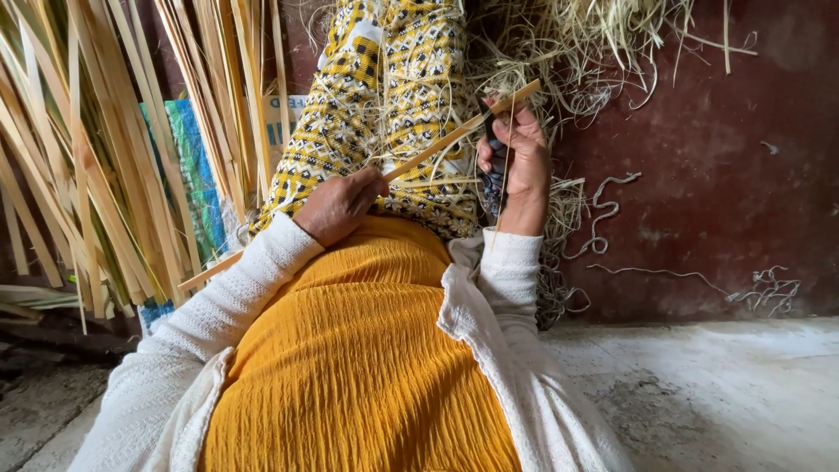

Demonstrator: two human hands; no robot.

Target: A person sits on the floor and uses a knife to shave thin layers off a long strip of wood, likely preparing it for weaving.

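While I sit with the bamboo strip (437,147) laid slantwise across my lap, my left hand (339,205) is closed around its middle part, fingers curled tight over it, knuckles up. From that grip the strip runs down and left past my white sleeve (236,293), its lower end showing beside the standing bundle of split strips (96,149). Upward and to the right the strip reaches my right hand (517,166), ending just beyond the fingertips. My right hand is closed around a dark-handled knife (495,166), thumb pressed near the strip; the blade meets the strip at its upper end, though the exact contact point is too small to judge. Beneath the strip lies my patterned yellow skirt (384,96), and below that my orange top (350,350). Beyond the strip's upper end, a heap of pale shavings (577,52) is piled against the dark red floor (717,175). Right of the strip, loose curled shavings (612,197) lie scattered. Left of the strip, behind the bundle, a blue-green cloth (194,175) shows partly.
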